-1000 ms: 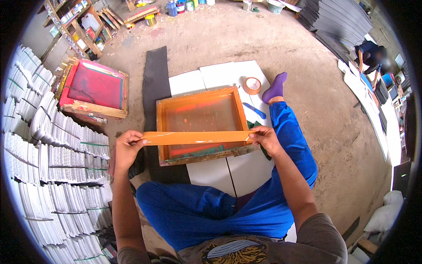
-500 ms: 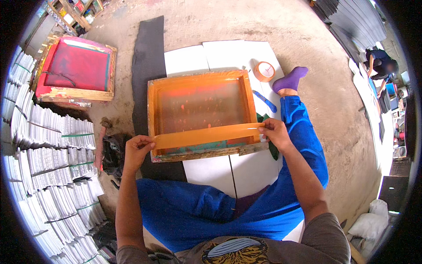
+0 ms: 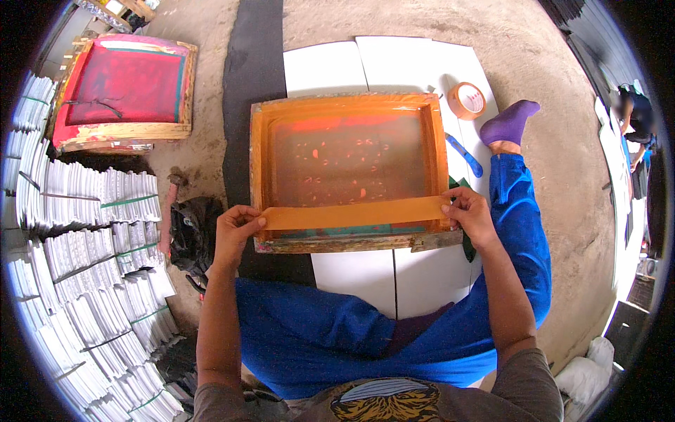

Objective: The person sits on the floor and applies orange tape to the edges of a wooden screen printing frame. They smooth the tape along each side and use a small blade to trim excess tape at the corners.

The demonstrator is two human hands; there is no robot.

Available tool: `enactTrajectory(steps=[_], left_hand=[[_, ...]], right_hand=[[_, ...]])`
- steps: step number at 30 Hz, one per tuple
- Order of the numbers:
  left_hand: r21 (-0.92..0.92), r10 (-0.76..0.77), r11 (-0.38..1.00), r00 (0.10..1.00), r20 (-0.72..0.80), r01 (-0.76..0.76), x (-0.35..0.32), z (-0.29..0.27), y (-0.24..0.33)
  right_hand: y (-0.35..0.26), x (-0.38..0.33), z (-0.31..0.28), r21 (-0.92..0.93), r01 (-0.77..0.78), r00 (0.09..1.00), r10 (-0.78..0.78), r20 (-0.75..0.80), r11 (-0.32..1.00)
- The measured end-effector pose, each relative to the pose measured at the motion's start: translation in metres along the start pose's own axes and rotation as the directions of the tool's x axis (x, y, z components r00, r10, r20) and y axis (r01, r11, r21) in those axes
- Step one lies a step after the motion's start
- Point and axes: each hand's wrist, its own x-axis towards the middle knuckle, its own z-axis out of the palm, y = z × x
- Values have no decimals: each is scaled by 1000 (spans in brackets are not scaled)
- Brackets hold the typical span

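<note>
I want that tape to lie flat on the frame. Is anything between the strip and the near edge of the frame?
Nothing visible. The tape strip, stretched between the left hand and right hand, lies just over the frame's near edge, which looks bare.

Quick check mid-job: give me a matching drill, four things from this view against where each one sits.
Things:
1. tape strip
2. tape roll
3. red screen frame
4. bundled white stacks

Places:
A. far left, beyond the black mat
B. stretched between both hands over the orange frame's near edge
C. near left, beside the left arm
D. on the white sheets near the purple sock

Pairs: 1-B, 2-D, 3-A, 4-C
</note>
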Motion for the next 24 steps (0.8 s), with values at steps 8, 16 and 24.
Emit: enactTrajectory(steps=[8,16,24], left_hand=[[-4,-4,1000,993,-116,3,0,6,-6],[256,126,963,983,-133,-89,-12,19,5],[273,274,928,961,-30,-256,-12,5,-5]], right_hand=[[-5,-4,-2,72,63,997,-66,39,995],[-22,-20,3,78,146,984,-136,-116,986],[-3,-21,3,-415,383,893,-446,-63,825]])
